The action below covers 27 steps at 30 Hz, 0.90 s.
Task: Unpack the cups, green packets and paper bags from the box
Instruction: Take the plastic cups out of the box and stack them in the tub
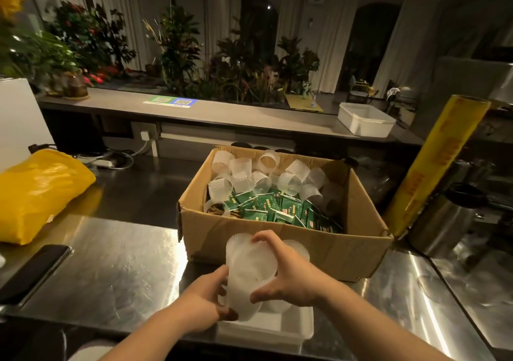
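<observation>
Both forearms reach forward: the left hand (205,298) grips the clear cups (245,274) from below, the right hand (288,274) pinches their side, above a white tray (294,330) before the box (319,252). Print on the green packets (277,208) is unreadable.

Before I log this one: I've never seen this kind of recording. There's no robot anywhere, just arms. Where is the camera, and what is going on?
There is no machine here. A person wears one wide-angle camera on the head, so the single picture looks forward and down at their own two bare hands. The left hand and the right hand both grip a bunch of clear plastic cups, held above a white tub at the near edge of a steel counter. Behind it stands an open cardboard box with more loose cups and green packets inside. A yellow bag lies to the left, and a yellow roll stands tilted to the right.
</observation>
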Available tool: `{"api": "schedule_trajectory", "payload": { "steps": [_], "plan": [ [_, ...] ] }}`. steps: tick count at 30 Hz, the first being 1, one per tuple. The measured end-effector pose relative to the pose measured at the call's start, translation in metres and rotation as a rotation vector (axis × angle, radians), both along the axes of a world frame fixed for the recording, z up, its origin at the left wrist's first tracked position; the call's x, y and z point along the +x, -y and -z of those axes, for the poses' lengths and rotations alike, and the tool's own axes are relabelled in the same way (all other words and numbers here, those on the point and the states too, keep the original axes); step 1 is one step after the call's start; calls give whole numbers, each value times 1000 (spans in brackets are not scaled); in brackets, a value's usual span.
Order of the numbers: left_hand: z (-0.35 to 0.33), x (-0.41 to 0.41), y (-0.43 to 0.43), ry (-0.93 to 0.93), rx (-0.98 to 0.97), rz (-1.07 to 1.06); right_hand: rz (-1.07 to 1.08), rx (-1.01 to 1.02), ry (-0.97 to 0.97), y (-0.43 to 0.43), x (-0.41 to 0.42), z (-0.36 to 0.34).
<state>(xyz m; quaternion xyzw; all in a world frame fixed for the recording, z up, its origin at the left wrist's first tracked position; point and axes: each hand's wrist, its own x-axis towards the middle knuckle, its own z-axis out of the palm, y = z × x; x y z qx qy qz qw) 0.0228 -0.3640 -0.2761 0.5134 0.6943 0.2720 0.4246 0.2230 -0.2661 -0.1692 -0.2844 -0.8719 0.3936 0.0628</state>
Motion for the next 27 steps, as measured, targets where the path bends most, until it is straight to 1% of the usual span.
{"api": "schedule_trajectory", "payload": {
  "steps": [3, 6, 9, 13, 16, 19, 21, 24, 27],
  "plan": [
    [-1, -3, -1, -60, -9, 41, -8, 6, 8, 3, 0, 5],
    [8, -10, -6, -74, 12, 85, -32, 30, 11, 5, 1, 9],
    [5, -12, -3, -134, -3, 172, -42, 41, 18, 6, 3, 13],
    [8, -16, -2, -148, 75, 130, 3, 44, -7, 6, 2, 16],
    [10, -21, -4, -82, 12, 103, 10, 43, 7, 3, -4, 13],
    [20, -23, -10, -134, 20, 128, 2, 53, 21, 6, -6, 12],
    [21, -23, -11, -115, -3, 119, 0, 63, 22, 10, -8, 13],
    [23, -23, -14, -182, -51, 135, 31, 95, 13, 20, -13, 17],
    [14, -18, -16, -239, -54, 172, 33, 115, -12, 28, -13, 22]
  ]
}}
